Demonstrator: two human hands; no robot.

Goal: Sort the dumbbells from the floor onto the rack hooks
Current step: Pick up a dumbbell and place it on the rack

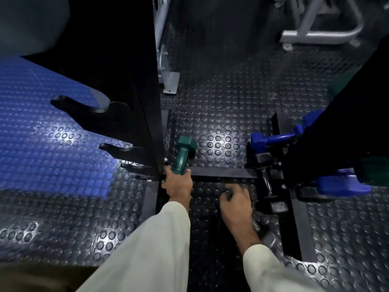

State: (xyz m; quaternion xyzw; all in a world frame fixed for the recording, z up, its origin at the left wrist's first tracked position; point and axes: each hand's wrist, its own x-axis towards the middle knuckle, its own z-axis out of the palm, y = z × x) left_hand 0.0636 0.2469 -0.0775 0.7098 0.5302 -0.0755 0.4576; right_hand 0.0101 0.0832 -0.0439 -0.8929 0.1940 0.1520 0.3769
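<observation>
Two hands are seen: a left hand [178, 185] and a right hand [235, 204]. One green dumbbell [182, 155] is counted, with a second green shape [341, 86] blurred at the right edge and not told for certain. Two blue dumbbells are counted, one [273, 138] by the right upright and one [343, 183] lower down. One black dumbbell [267, 180] is made out. Three bare rack hooks [71, 106] are counted on the left upright

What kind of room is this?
Probably a gym. A hand holds a green dumbbell beside a black rack with hooks, the floor is studded rubber, and blue dumbbells sit nearby.
</observation>
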